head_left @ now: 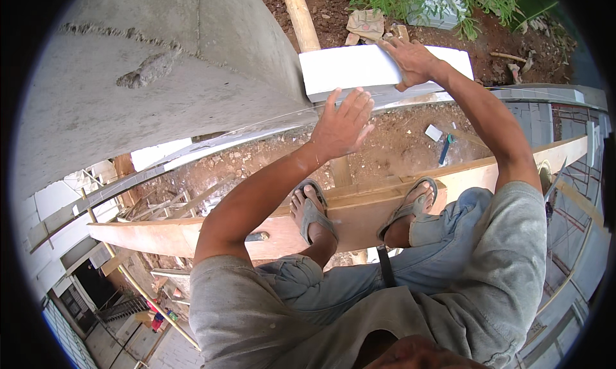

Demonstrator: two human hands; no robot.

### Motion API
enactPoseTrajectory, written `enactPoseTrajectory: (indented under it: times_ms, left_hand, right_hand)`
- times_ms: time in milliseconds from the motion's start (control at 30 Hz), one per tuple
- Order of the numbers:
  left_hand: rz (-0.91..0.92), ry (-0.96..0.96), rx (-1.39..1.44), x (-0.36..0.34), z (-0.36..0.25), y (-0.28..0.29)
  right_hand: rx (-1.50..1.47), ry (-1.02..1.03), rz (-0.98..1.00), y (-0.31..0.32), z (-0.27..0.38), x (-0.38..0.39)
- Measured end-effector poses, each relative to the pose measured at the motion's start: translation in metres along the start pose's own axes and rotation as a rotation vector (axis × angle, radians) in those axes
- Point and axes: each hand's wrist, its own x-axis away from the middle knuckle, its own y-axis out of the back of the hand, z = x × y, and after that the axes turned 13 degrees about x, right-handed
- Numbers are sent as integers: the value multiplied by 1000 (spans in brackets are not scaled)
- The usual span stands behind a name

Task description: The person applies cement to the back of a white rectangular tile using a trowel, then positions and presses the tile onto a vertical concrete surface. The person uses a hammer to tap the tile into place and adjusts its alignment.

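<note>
A long white block lies on the wall top, its left end close against a grey concrete column. My right hand rests on the block's upper face, open, with fingers spread toward its far edge and the thumb at its near edge. Lower and to the left, my left hand is open with the fingers stretched out at the block's near face. Whether its fingertips touch the block I cannot tell. A thin string runs along the wall just on my side of the block.
My sandalled feet stand on a raised wooden plank, with the ground far below. Down there lies a blue-handled tool by a white offcut. A bamboo pole, stacked pale blocks and a leafy plant are beyond the wall.
</note>
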Motion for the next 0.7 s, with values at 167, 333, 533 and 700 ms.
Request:
enactPoseTrajectory:
  times_ms: [167,333,533,700]
  left_hand:
    - [417,208,491,12,-14,-11]
    - [-102,956,1298,-83,2,-20]
    - [-798,605,1810,-224,18,4]
    - [-620,259,1747,-236,43,10]
  right_hand:
    - [40,-231,-182,12,-25,11]
    - [12,-406,-638,67,-58,44]
    - [-501,-665,-768,194,-41,116]
    - [-1139,-294,-965,205,-40,171]
